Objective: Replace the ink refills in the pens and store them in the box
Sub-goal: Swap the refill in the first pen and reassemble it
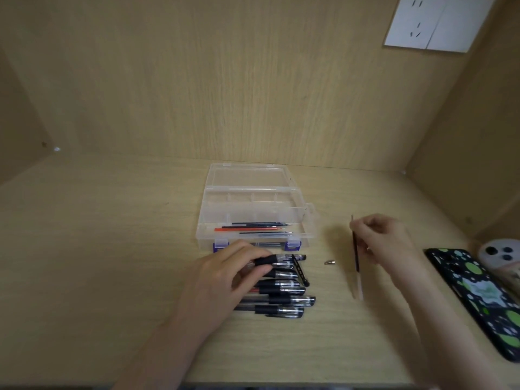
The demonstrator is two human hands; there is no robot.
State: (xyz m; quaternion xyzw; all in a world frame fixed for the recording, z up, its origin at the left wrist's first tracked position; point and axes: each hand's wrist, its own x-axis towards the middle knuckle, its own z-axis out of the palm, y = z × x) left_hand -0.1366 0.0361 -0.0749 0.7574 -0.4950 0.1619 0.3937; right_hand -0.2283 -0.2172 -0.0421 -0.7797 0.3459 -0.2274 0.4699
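Head: seven-odd pens (284,291), partly hidden by left hand (222,277) gripping top pen (292,257); four refills (253,229) in box (254,189); right hand (381,240) pinches fifth refill (355,249).

The left hand (222,274) covers the back ends of the upper pens (284,294) in the pile — it grips 1, but how many lie under the palm cannot be told. The refill (355,249) pinched in the right hand (385,243) blurs out at its lower end. The phone (461,280) and a white lens-studded object (498,253) are cut by the right edge.
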